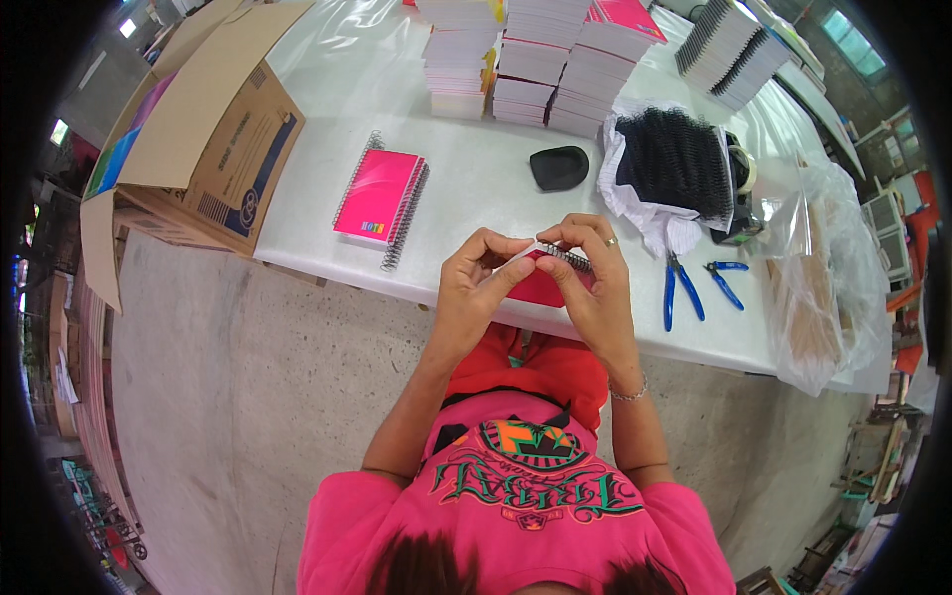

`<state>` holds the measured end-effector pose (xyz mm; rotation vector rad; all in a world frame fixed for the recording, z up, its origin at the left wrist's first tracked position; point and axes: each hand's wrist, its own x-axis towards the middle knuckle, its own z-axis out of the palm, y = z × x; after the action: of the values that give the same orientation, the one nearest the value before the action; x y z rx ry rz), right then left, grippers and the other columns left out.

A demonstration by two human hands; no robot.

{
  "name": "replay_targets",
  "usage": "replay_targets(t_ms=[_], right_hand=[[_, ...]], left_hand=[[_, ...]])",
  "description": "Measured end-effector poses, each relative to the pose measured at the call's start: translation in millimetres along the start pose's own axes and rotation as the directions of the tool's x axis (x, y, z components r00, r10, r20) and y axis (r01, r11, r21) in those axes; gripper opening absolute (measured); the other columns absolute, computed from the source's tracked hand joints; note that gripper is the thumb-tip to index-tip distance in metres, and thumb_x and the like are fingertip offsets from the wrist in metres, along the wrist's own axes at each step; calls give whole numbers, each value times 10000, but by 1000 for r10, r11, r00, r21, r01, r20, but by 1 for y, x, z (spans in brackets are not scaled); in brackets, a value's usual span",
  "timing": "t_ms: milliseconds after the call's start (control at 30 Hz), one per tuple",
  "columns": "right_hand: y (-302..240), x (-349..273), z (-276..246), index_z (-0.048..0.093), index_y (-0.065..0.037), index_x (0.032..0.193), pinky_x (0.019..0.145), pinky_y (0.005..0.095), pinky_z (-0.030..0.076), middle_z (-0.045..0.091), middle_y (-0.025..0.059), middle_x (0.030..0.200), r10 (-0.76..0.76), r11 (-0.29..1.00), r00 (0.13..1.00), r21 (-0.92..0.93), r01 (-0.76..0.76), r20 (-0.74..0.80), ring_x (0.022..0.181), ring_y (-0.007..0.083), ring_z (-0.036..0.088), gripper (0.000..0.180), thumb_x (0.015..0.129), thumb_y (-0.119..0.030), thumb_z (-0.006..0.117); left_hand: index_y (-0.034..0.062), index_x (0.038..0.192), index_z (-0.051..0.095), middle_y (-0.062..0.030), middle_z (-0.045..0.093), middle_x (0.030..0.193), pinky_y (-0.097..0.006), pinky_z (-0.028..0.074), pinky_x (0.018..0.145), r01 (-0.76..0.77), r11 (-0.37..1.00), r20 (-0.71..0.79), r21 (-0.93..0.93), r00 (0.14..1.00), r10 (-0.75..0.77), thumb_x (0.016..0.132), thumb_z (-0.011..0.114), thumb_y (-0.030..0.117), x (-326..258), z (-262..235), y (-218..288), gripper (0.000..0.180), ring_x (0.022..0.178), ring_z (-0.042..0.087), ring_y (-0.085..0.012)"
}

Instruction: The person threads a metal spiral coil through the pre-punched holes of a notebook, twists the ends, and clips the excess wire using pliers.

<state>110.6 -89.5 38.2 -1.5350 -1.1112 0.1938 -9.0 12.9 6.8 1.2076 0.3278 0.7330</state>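
Both hands meet at the table's front edge over a pink-red notebook. A dark spiral coil runs along its upper edge. My left hand pinches the notebook's left upper corner, thumb and fingers at the coil's end. With thumb and forefinger, my right hand grips the coil side; a ring and a bracelet are on that hand and wrist. The fingers cover part of the notebook. To the left lies a small stack of pink spiral notebooks, coils sticking out on both sides.
Tall stacks of unbound page blocks stand at the back. Right of my hands are black coils on white cloth, a black dish, blue-handled pliers, and blue cutters. A cardboard box stands left; clear plastic hangs right.
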Motion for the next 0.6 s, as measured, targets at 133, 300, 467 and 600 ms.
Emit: replay_targets(t_ms=[133, 300, 467, 600], right_hand=[[-1, -2, -8, 687, -44, 1102, 722, 312, 484, 549, 91, 1001, 33, 999, 996, -32, -30, 82, 840, 197, 569, 278, 826, -40, 721], [-8, -4, -7, 646, -61, 1210, 773, 304, 492, 561, 88, 968, 8, 999, 998, 40, -11, 65, 855, 197, 575, 405, 814, -48, 728], [2, -3, -26, 572, -76, 1308, 929, 369, 447, 574, 147, 1134, -26, 981, 998, -193, 14, -60, 1030, 275, 561, 514, 820, -92, 732], [62, -28, -82, 517, -75, 1357, 1043, 478, 353, 487, 200, 1352, 184, 608, 939, -717, -341, -290, 1250, 386, 435, 544, 888, -288, 693]], left_hand=[[0, 1050, 640, -52, 651, 1007, -258, 484, 875, -21, 998, 6, 62, 1000, 21, 905, 690, 49, -2, -1, 3, 161, 975, 614, -110], [3, 1046, 643, -64, 647, 1035, -273, 487, 893, -87, 987, 47, 133, 996, 81, 898, 695, 45, -4, 0, 10, 162, 976, 621, -120], [16, 1040, 622, -18, 605, 1002, -251, 437, 906, -61, 996, -13, 68, 998, 62, 915, 677, 51, -1, -4, -2, 141, 973, 559, -91], [34, 1073, 601, -1, 578, 1015, -239, 393, 933, -59, 994, -151, -87, 988, 46, 948, 644, 75, 10, -13, -37, 139, 1002, 516, -86]])
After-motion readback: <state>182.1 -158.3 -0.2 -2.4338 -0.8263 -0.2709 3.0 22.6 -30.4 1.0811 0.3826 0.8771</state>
